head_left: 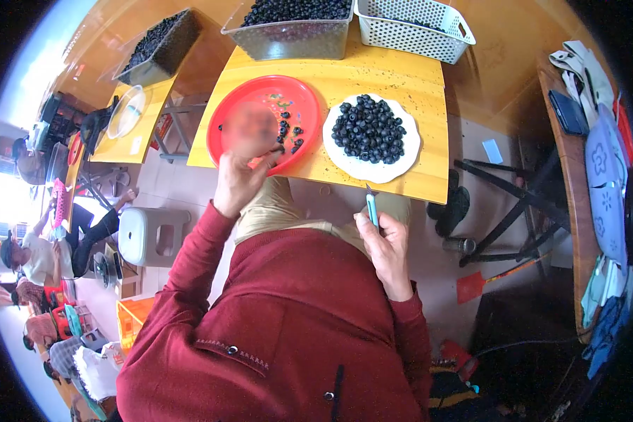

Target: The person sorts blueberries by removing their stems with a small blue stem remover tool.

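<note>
Teal-handled, the craft knife point(372, 210) is gripped in the right hand point(387, 246), its blade pointing up toward the near edge of the counter point(432, 130), just short of the white plate. Bent fingers bring the left hand point(248, 179) to a narrow pose at the near rim of the red plate point(307, 105); a blurred patch covers part of that plate, so I cannot tell whether a berry is pinched there. For good handling, the blade should point away from the left fingers, each berry be held lightly so its skin does not burst, and any cut be short and made over the red plate. On that plate a few loose berries point(283, 131) lie among coloured marks, while dark berries point(369, 130) are heaped on the scalloped white plate point(409, 156) beside it. Beyond, a clear bin point(295, 43) is well filled with berries, and a white perforated basket point(409, 43) shows some dark contents low down. Off to the left, another bin point(169, 62) also holds plenty of dark fruit.
</note>
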Available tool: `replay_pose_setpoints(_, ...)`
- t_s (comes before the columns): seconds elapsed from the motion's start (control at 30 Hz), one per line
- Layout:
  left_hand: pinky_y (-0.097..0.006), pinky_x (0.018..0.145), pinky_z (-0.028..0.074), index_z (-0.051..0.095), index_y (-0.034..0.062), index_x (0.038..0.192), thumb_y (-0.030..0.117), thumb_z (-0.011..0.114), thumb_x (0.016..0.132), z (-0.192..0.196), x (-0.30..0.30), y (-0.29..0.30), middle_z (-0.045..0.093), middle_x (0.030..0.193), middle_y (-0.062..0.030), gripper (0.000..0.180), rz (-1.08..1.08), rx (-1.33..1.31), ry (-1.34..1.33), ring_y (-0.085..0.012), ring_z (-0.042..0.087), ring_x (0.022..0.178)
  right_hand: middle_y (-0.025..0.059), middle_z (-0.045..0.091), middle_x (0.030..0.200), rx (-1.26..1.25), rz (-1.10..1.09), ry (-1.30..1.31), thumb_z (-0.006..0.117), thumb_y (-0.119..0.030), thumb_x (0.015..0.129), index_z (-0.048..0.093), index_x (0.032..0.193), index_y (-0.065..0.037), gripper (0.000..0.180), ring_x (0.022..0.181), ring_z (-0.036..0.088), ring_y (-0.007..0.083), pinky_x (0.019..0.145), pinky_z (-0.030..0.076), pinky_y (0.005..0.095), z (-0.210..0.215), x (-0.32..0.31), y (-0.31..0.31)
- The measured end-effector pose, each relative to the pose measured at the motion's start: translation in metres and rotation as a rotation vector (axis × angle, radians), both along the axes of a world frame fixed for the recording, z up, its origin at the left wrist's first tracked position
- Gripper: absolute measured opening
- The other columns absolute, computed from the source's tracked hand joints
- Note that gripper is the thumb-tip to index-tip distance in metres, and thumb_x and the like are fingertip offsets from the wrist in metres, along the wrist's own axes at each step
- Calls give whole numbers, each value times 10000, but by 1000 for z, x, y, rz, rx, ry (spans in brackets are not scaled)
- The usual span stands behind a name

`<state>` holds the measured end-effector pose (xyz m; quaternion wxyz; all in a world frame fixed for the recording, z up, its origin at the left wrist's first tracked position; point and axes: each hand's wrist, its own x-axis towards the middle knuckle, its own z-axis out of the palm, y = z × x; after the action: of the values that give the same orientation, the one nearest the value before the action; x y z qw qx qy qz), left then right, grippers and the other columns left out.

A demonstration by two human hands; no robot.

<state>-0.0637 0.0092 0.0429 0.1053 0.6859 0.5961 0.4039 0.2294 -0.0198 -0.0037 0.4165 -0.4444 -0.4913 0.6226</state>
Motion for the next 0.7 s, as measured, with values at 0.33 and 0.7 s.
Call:
replay_pose_setpoints(0.33,-424,815,538,679,57,1031,108,711,822,-13,38,29,662,1075,-114,218,-251,105,299,-320,635,958,-80,500,660,-28,-19,-22,660,-191,960,680,845,14,236,639,427,19,547,330,232,5,6,-6)
replay_pose_setpoints(0.7,-385,858,515,699,92,1044,285,706,847,-28,86,59,664,1088,-37,276,-430,124,552,-240,593,1001,-84,500,654,-22,-68,-4,659,-154,961,693,920,4,167,596,410,4,519,302,214,-13,18,-17)
